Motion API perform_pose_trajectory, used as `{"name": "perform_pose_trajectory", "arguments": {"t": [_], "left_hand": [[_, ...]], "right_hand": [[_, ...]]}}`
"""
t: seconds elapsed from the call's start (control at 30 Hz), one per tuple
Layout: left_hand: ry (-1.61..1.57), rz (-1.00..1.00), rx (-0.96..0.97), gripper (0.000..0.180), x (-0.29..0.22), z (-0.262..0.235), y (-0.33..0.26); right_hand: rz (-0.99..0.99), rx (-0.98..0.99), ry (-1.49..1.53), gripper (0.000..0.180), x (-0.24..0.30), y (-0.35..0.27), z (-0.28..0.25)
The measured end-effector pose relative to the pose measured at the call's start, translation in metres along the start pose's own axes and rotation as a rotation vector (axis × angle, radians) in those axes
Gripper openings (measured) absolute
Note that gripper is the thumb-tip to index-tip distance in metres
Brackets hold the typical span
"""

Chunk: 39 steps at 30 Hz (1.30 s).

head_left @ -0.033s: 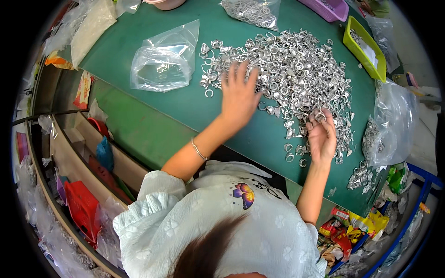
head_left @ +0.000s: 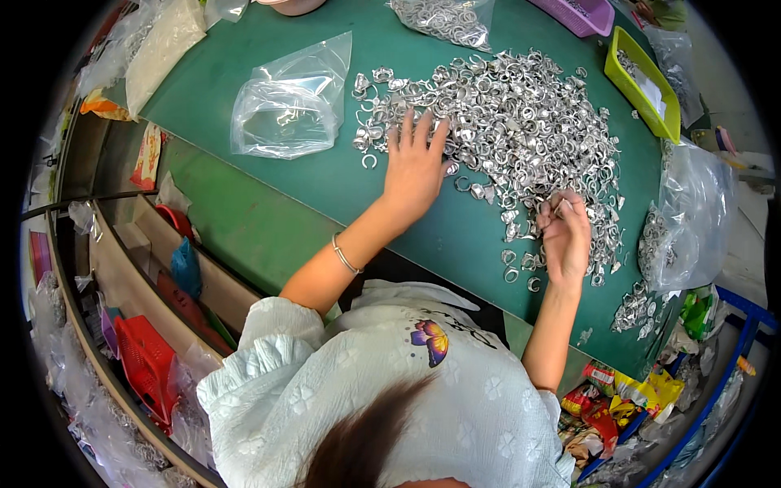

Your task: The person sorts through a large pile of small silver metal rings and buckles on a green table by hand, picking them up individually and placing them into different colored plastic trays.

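Left hand: my left hand lies flat, fingers spread wide, palm down on the near edge of the ring pile; it grips nothing.
Right hand: my right hand is curled narrow, fingertips pinched together on what looks like one small ring; the piece itself is too small to tell for certain.
Rings, location: a broad heap of small silver metal rings covers the middle of the green table, thinning to loose strays near my right wrist.
Rings, handling: I judge each one light, stiff and smooth, apt to slide or roll on the mat; many appear to be open bands that may snag on each other.
Grip point: I would pinch a single ring across its band with thumb and forefinger, from the loose edge rather than the tangled centre.
Surroundings: a clear plastic bag lies left of the pile; a yellow tray sits at the far right.
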State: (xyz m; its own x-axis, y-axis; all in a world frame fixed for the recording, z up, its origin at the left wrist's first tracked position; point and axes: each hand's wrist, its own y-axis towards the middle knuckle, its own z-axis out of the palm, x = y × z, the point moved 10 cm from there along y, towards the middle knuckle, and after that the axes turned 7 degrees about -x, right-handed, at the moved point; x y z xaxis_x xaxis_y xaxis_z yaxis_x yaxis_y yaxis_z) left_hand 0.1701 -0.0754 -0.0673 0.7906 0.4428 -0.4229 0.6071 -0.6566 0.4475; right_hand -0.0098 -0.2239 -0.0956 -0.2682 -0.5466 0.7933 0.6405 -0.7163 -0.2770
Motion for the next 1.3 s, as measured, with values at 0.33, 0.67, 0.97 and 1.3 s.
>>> {"name": "perform_pose_trajectory", "arguments": {"t": [0.33, 0.67, 0.97, 1.3], "left_hand": [[-0.138, -0.008, -0.054, 0.028, 0.010, -0.024, -0.024], [-0.643, -0.315, -0.295, 0.016, 0.062, -0.030, -0.012], [-1.198, -0.579, 0.132, 0.032, 0.061, -0.010, 0.028], [-0.587, -0.118, 0.125, 0.035, 0.015, -0.040, -0.028]], "right_hand": [[-0.976, 0.409, -1.546, 0.022, -0.020, 0.018, 0.170], [-0.910, 0.140, -1.783, 0.015, 0.036, 0.003, 0.081], [-0.978, 0.430, -1.647, 0.015, -0.030, 0.000, 0.161], [-0.887, 0.292, -1.776, 0.010, -0.005, 0.003, 0.116]]}}
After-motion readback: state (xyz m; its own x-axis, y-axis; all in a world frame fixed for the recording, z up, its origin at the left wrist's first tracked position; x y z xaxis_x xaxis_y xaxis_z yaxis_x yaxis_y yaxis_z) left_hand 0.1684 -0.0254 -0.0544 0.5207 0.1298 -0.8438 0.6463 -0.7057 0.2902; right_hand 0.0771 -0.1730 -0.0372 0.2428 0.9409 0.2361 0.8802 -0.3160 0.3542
